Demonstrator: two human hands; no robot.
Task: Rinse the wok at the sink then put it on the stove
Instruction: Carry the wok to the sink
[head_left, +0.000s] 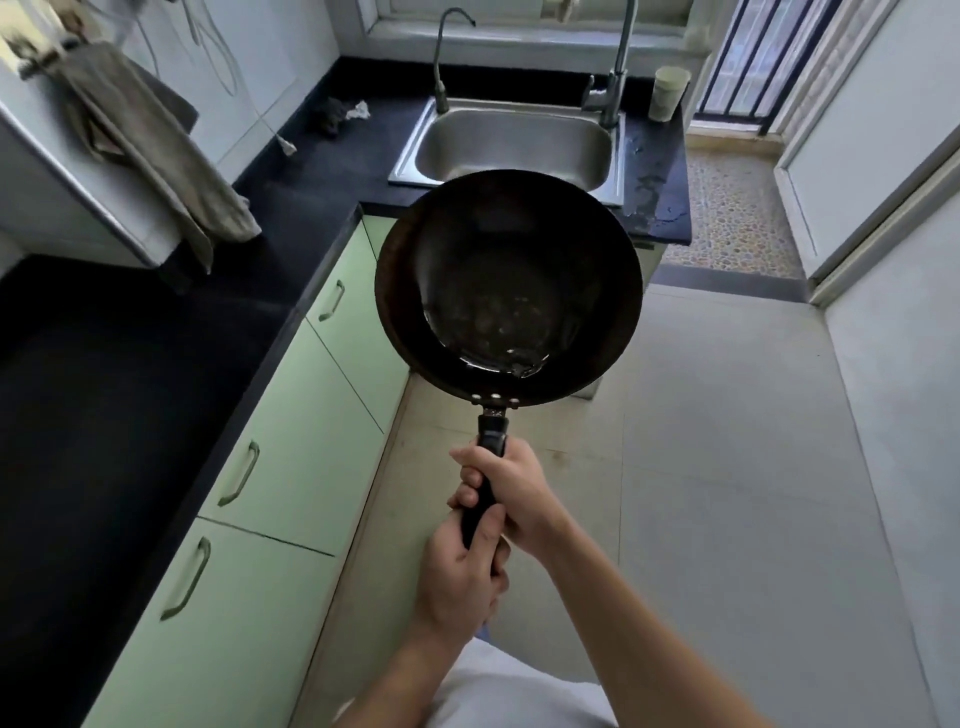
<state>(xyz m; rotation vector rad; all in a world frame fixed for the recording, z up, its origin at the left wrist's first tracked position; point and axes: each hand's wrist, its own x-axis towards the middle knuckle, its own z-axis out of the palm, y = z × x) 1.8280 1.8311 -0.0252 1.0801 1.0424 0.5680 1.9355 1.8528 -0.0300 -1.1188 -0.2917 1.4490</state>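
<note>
A black wok (509, 291) hangs in the air over the floor, in front of the steel sink (511, 148). A little water pools in the wok's near side. Both hands grip its black handle (491, 441): my right hand (511, 491) is higher up, and my left hand (460, 577) is just below it at the handle's end. The sink basin looks empty and sits in the black counter at the far end. No stove is in view.
Two taps stand behind the sink, a thin curved one (447, 57) and a taller one (618, 67). A pale cup (669, 92) stands at the counter's right end. A towel (150, 150) hangs at the left. Green cabinet doors (291, 431) run below the black counter (104, 415).
</note>
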